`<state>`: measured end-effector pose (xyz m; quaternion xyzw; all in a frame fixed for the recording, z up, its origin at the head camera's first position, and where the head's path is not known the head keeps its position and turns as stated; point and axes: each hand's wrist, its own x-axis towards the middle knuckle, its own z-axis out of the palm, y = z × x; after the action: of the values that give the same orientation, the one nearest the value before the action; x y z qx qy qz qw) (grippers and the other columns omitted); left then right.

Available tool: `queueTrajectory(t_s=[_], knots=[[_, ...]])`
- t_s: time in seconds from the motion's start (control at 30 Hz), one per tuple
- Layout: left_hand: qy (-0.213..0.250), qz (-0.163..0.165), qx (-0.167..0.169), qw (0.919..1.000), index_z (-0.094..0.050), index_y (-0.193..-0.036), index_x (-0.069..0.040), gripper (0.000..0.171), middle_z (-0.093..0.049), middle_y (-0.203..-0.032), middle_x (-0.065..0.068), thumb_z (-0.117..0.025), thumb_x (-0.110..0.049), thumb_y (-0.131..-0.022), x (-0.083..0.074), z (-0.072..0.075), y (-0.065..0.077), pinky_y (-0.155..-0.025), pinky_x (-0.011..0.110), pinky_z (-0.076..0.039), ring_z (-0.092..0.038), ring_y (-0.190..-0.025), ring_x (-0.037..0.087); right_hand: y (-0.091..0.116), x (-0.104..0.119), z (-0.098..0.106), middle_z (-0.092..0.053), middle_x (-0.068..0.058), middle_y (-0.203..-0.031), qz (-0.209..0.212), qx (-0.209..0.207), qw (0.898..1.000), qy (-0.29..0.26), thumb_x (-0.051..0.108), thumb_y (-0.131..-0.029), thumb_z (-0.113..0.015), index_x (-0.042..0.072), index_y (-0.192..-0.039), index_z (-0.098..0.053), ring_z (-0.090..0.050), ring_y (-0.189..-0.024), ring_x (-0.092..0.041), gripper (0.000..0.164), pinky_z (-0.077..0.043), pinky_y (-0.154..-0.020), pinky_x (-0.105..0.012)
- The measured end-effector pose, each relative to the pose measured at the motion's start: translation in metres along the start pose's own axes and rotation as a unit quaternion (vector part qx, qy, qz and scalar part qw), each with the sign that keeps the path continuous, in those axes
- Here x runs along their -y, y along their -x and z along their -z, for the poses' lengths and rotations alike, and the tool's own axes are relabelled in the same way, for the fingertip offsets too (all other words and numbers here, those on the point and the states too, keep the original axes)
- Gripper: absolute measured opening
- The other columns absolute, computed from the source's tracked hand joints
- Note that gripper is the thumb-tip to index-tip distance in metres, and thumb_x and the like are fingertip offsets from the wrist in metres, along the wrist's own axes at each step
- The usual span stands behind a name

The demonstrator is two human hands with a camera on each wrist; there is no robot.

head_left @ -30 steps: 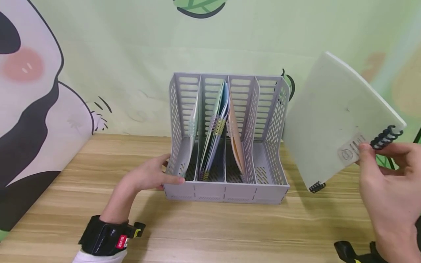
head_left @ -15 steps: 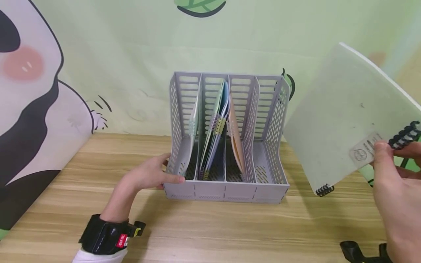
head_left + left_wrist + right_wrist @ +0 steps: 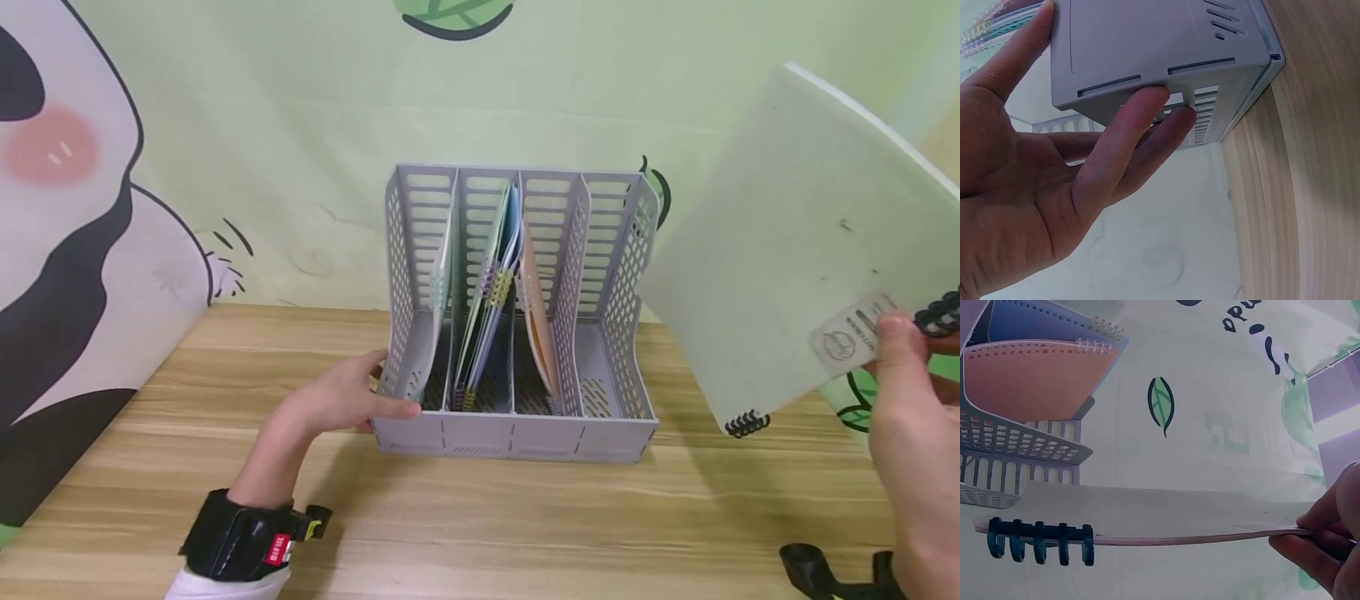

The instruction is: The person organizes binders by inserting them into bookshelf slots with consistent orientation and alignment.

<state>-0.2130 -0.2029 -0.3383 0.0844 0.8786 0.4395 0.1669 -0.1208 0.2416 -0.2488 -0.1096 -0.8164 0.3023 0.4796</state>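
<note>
A grey file organizer (image 3: 480,437) with upright dividers stands on the table. My left hand (image 3: 337,400) grips its front left corner, thumb over the front rim and fingers against the side. My right hand (image 3: 911,425) pinches a pale-covered loose-leaf notebook (image 3: 780,250) with black binding rings (image 3: 747,423), held tilted in the air right of the organizer. In the right wrist view, thumb and fingers pinch the notebook's edge (image 3: 1197,540). A pale green notebook (image 3: 441,292) leans in the first compartment, several blue and green ones (image 3: 491,292) in the second, an orange one (image 3: 538,321) in the third.
The wooden table (image 3: 487,533) extends around the organizer. A pale green cloth backdrop (image 3: 300,83) with a panda print (image 3: 67,158) hangs behind. No notebook shows in the organizer's rightmost compartment (image 3: 600,367).
My right hand has moved to the right with the pale notebook, whose top edge now sits higher. The left hand and the organizer have stayed in place.
</note>
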Motion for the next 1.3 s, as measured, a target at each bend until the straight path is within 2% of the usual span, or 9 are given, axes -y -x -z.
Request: queueTrajectory(t_s=[0.17, 0.3, 0.4, 0.5, 0.57, 0.7, 0.83, 1.0, 1.3], knots=[[0.000, -0.001, -0.001, 1.0000, -0.037, -0.144, -0.002, 0.084, -0.057, -0.112, 0.017, -0.083, -0.032, -0.080, 0.000, 0.000, 0.000, -0.067, 0.039, -0.055, -0.063, -0.094, 0.028, -0.001, 0.011, -0.003, -0.045, 0.030, -0.109, -0.014, 0.000, 1.000, -0.007, 0.031, -0.101, -0.054, 0.022, -0.137, -0.051, -0.048, -0.088, 0.017, 0.038, -0.041, -0.076, -0.006], [0.002, -0.002, -0.002, 1.0000, -0.039, -0.143, -0.001, 0.083, -0.059, -0.110, 0.015, -0.083, -0.031, -0.080, 0.000, 0.000, 0.000, -0.067, 0.039, -0.055, -0.064, -0.093, 0.027, -0.004, 0.019, -0.007, -0.058, 0.018, -0.109, -0.007, 0.002, 1.000, -0.028, 0.027, -0.098, -0.059, 0.023, -0.131, -0.056, -0.053, -0.084, 0.015, 0.033, -0.042, -0.069, -0.003], [0.002, -0.002, -0.003, 1.0000, -0.039, -0.143, -0.001, 0.082, -0.059, -0.109, 0.015, -0.083, -0.031, -0.080, 0.000, 0.000, 0.000, -0.067, 0.039, -0.055, -0.064, -0.092, 0.027, -0.006, 0.020, -0.012, -0.059, 0.016, -0.111, 0.045, 0.008, 0.997, -0.066, 0.017, -0.097, -0.061, 0.008, -0.126, -0.059, -0.056, -0.089, 0.012, 0.030, -0.044, -0.070, -0.003], [0.003, -0.003, -0.003, 1.0000, -0.039, -0.143, -0.001, 0.082, -0.058, -0.109, 0.015, -0.083, -0.031, -0.080, 0.000, 0.000, 0.000, -0.067, 0.039, -0.055, -0.064, -0.092, 0.027, -0.008, 0.020, -0.019, -0.053, 0.025, -0.111, 0.092, 0.014, 0.991, -0.098, 0.009, -0.096, -0.061, -0.009, -0.122, -0.053, -0.056, -0.095, 0.011, 0.032, -0.044, -0.073, -0.004], [0.004, -0.003, -0.001, 1.0000, -0.039, -0.143, -0.001, 0.082, -0.058, -0.110, 0.015, -0.083, -0.031, -0.080, 0.000, 0.000, 0.000, -0.067, 0.039, -0.055, -0.064, -0.092, 0.027, -0.009, 0.020, -0.023, -0.049, 0.029, -0.109, 0.108, 0.015, 0.988, -0.111, 0.008, -0.097, -0.060, -0.016, -0.118, -0.050, -0.055, -0.094, 0.012, 0.034, -0.043, -0.072, -0.003], [0.004, -0.001, -0.001, 1.0000, -0.038, -0.143, -0.001, 0.083, -0.059, -0.110, 0.015, -0.083, -0.031, -0.080, 0.000, 0.000, 0.000, -0.067, 0.039, -0.055, -0.064, -0.092, 0.027, -0.012, 0.023, -0.031, -0.047, 0.031, -0.104, 0.118, 0.002, 0.985, -0.129, 0.009, -0.095, -0.062, -0.019, -0.110, -0.051, -0.055, -0.089, 0.012, 0.033, -0.043, -0.070, -0.003], [0.009, 0.001, -0.001, 1.0000, -0.039, -0.143, -0.001, 0.083, -0.059, -0.110, 0.016, -0.083, -0.031, -0.080, 0.000, 0.000, 0.000, -0.068, 0.039, -0.055, -0.064, -0.093, 0.028, -0.016, 0.029, -0.041, -0.054, 0.025, -0.093, 0.132, -0.018, 0.975, -0.177, 0.003, -0.089, -0.066, -0.020, -0.096, -0.054, -0.057, -0.079, 0.008, 0.027, -0.044, -0.064, -0.004], [0.010, 0.000, 0.000, 0.9999, -0.039, -0.143, -0.001, 0.083, -0.059, -0.110, 0.016, -0.083, -0.031, -0.079, 0.000, 0.001, 0.001, -0.068, 0.039, -0.055, -0.064, -0.093, 0.028, -0.018, 0.036, -0.055, -0.057, 0.021, -0.085, 0.137, -0.022, 0.971, -0.196, -0.001, -0.085, -0.068, -0.017, -0.087, -0.058, -0.058, -0.073, 0.008, 0.019, -0.045, -0.061, -0.005], [-0.001, 0.002, -0.005, 1.0000, -0.038, -0.144, -0.002, 0.086, -0.059, -0.113, 0.016, -0.083, -0.033, -0.079, 0.000, 0.001, 0.001, -0.067, 0.038, -0.055, -0.063, -0.095, 0.028, -0.022, 0.042, -0.073, -0.064, -0.004, -0.078, 0.158, -0.015, 0.966, -0.202, -0.002, -0.084, -0.067, -0.013, -0.080, -0.059, -0.057, -0.069, 0.008, 0.014, -0.045, -0.058, -0.006]])
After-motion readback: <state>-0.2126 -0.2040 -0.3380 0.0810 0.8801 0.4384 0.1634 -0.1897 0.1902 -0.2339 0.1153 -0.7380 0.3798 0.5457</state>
